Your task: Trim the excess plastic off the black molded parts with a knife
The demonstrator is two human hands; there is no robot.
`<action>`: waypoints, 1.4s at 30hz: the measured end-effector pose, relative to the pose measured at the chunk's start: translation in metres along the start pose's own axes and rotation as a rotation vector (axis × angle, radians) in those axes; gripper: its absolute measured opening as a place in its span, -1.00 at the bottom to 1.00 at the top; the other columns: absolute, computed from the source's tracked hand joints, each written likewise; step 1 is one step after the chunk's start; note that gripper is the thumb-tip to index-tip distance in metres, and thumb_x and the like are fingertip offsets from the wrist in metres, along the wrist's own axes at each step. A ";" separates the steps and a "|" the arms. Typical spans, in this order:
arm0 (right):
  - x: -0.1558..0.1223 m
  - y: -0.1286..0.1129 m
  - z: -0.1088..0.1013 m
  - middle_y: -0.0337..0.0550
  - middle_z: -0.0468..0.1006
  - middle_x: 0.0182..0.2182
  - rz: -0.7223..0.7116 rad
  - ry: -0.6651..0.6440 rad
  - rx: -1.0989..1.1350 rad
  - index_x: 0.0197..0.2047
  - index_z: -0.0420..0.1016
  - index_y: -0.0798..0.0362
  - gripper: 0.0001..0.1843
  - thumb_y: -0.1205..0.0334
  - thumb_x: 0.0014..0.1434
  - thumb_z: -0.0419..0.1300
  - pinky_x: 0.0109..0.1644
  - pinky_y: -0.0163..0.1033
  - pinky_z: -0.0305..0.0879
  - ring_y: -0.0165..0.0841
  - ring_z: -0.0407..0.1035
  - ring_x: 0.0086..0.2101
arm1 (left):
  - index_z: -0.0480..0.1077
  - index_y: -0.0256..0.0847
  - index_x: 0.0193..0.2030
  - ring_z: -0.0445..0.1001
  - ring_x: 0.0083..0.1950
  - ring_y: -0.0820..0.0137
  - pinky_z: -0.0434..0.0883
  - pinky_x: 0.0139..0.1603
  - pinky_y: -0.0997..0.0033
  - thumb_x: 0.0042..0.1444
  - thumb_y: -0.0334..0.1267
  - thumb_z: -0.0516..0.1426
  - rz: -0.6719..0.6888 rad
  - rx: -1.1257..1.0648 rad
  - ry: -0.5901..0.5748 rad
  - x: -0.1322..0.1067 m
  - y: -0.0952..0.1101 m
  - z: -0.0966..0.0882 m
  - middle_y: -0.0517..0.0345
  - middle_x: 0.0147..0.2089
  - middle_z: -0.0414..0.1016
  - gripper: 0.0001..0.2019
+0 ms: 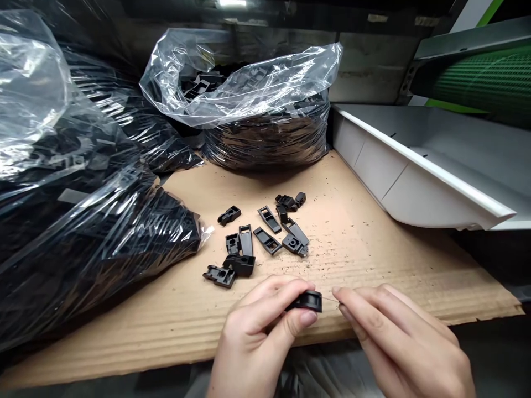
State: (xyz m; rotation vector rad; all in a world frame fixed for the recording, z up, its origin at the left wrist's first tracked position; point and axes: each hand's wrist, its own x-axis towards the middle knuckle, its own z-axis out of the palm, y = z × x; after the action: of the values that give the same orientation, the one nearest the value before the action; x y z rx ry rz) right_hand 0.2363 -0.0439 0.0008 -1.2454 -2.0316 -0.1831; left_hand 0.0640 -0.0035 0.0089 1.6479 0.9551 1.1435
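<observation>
My left hand [257, 331] pinches a small black plastic part [309, 300] between thumb and fingers, just above the near edge of a cardboard sheet [373, 260]. My right hand [398, 337] sits close beside it on the right, its fingertips pressed together right next to the part, seemingly on a thin strand that comes off it. Several more black plastic parts [261, 237] lie scattered on the cardboard a little beyond my hands.
A clear bag full of black parts [257, 105] stands at the back centre. More such bags [74, 182] crowd the left side. A white tray [418, 166] juts in from the right, below a green machine [481, 77].
</observation>
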 end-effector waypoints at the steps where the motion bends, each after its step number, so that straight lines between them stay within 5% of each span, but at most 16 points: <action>1: 0.000 0.000 0.000 -0.09 0.50 -0.42 0.007 -0.009 0.013 -0.10 0.40 0.15 -0.67 0.54 0.05 0.08 -0.37 -0.31 0.31 -0.36 0.39 -0.43 | 0.49 0.02 -0.25 0.43 -0.19 0.58 0.32 -0.16 0.84 -0.02 -0.49 0.18 0.007 -0.004 -0.002 0.000 -0.001 -0.001 0.42 -0.26 0.50 -0.72; 11: 0.016 -0.010 -0.009 -0.38 0.33 -0.63 0.332 -0.247 0.490 -0.47 0.33 -0.01 -0.82 0.40 0.13 0.05 -0.52 -0.49 0.26 -0.52 0.31 -0.61 | 0.47 0.00 -0.23 0.43 -0.15 0.57 0.31 -0.10 0.80 0.02 -0.48 0.16 0.060 -0.028 -0.060 -0.004 -0.006 -0.005 0.38 -0.21 0.48 -0.74; 16: 0.021 -0.011 -0.011 -0.34 0.37 -0.60 0.472 -0.354 0.660 -0.45 0.44 -0.02 -0.79 0.29 0.15 0.03 -0.47 -0.47 0.25 -0.49 0.31 -0.55 | 0.48 -0.05 -0.26 0.44 -0.19 0.57 0.32 -0.13 0.81 0.03 -0.50 0.15 0.086 -0.039 -0.067 -0.003 -0.005 -0.006 0.35 -0.24 0.47 -0.76; 22: 0.031 0.004 -0.020 -0.41 0.18 -0.72 0.866 -0.959 1.233 -0.35 0.47 0.10 -0.67 0.03 0.15 0.04 -0.65 -0.51 -0.09 -0.63 -0.04 -0.71 | 0.48 -0.09 -0.28 0.45 -0.20 0.56 0.33 -0.15 0.82 0.00 -0.53 0.15 0.122 0.005 -0.071 -0.003 -0.003 -0.007 0.31 -0.25 0.47 -0.76; 23: 0.030 0.004 -0.022 -0.40 0.20 -0.72 0.875 -0.949 1.223 -0.37 0.46 0.10 -0.68 0.03 0.15 0.05 -0.65 -0.52 -0.09 -0.64 -0.04 -0.70 | 0.48 -0.09 -0.27 0.45 -0.19 0.56 0.33 -0.16 0.83 0.00 -0.54 0.14 0.127 0.027 -0.062 -0.003 -0.004 -0.006 0.31 -0.24 0.48 -0.75; 25: 0.025 0.001 -0.022 -0.37 0.26 -0.70 0.824 -0.731 1.015 -0.41 0.46 0.09 -0.71 0.08 0.16 0.05 -0.63 -0.51 -0.02 -0.62 0.05 -0.68 | 0.46 -0.08 -0.24 0.44 -0.14 0.57 0.31 -0.11 0.83 0.00 -0.56 0.11 0.137 0.092 -0.049 -0.006 -0.006 -0.005 0.33 -0.19 0.48 -0.71; 28: 0.010 -0.006 -0.017 -0.34 0.39 -0.62 0.590 -0.276 0.600 -0.38 0.46 0.01 -0.83 0.22 0.15 0.05 -0.51 -0.49 0.18 -0.54 0.28 -0.58 | 0.42 -0.07 -0.17 0.40 -0.06 0.58 0.25 0.00 0.80 0.03 -0.58 0.08 0.155 0.220 -0.002 -0.012 -0.010 -0.001 0.36 -0.09 0.46 -0.67; 30: 0.002 -0.009 -0.011 -0.33 0.46 -0.55 0.419 -0.144 0.455 -0.29 0.44 -0.03 -0.85 0.32 0.15 0.04 -0.46 -0.48 0.25 -0.49 0.38 -0.52 | 0.41 -0.06 -0.14 0.40 -0.04 0.58 0.23 0.04 0.78 0.04 -0.57 0.07 0.183 0.273 0.025 -0.016 -0.012 0.000 0.37 -0.06 0.45 -0.66; 35: 0.000 -0.009 -0.005 -0.29 0.49 -0.50 0.207 -0.048 0.374 -0.17 0.38 -0.03 -0.80 0.38 0.12 0.08 -0.45 -0.47 0.31 -0.46 0.41 -0.49 | 0.41 -0.08 -0.12 0.41 -0.03 0.56 0.25 0.04 0.76 0.04 -0.55 0.08 0.185 0.271 -0.034 -0.016 -0.011 -0.002 0.35 -0.08 0.48 -0.67; 38: 0.003 -0.008 -0.005 -0.28 0.44 -0.56 0.106 -0.121 0.377 -0.08 0.36 0.04 -0.72 0.40 0.10 0.10 -0.44 -0.42 0.34 -0.46 0.36 -0.55 | 0.42 -0.10 -0.13 0.44 -0.06 0.54 0.30 0.00 0.73 0.04 -0.55 0.09 0.189 0.253 -0.054 -0.012 -0.010 -0.003 0.32 -0.09 0.49 -0.69; 42: -0.002 -0.009 -0.006 -0.29 0.52 -0.51 0.221 -0.126 0.445 -0.22 0.41 0.01 -0.81 0.39 0.07 0.12 -0.56 -0.48 0.33 -0.44 0.42 -0.54 | 0.43 -0.12 -0.16 0.44 -0.07 0.49 0.33 -0.01 0.68 0.03 -0.57 0.08 0.200 0.249 -0.046 -0.010 -0.010 -0.002 0.27 -0.09 0.49 -0.69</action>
State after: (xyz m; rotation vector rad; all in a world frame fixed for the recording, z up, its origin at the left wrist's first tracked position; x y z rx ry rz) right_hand 0.2326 -0.0526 0.0065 -1.2007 -1.8808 0.4397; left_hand 0.0581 -0.0093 -0.0032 1.9991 0.9500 1.1483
